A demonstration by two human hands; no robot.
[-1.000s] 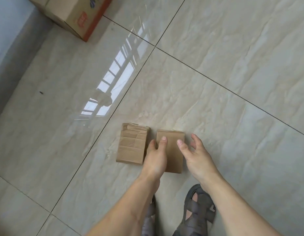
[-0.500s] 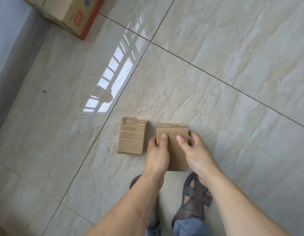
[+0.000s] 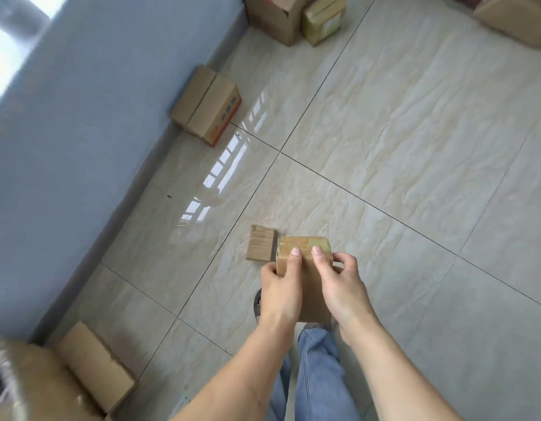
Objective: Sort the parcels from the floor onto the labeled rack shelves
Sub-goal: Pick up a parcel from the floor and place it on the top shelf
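We have the small brown box (image 3: 304, 268) up off the floor (image 3: 415, 147) now, clamped between both hands in front of our knees. The left hand (image 3: 281, 294) wraps the box's left edge, thumb flat on the top face and the other fingers tucked underneath out of sight. The right hand (image 3: 343, 287) mirrors it on the right edge, thumb on top, fingers curled round the side. Neither hand is spread; both are pressed in against the cardboard.

The box's long axis runs straight away from us, with its taped far end pointing forward, so it is square to the body and shared evenly between the hands, neither one nearer than the other. That matters, because the rack is nowhere in view: we judge the next step is a turn and a carry, and a label would have to be read first, though no label shows on the top face.

Down on the tiles, just left of the held box, lies a second flat parcel (image 3: 261, 243), waiting its turn. Further off, a bigger carton (image 3: 207, 104) sits against the blue wall (image 3: 81, 132), more boxes (image 3: 293, 16) cluster at the top, and another carton (image 3: 96, 366) rests by our left elbow.
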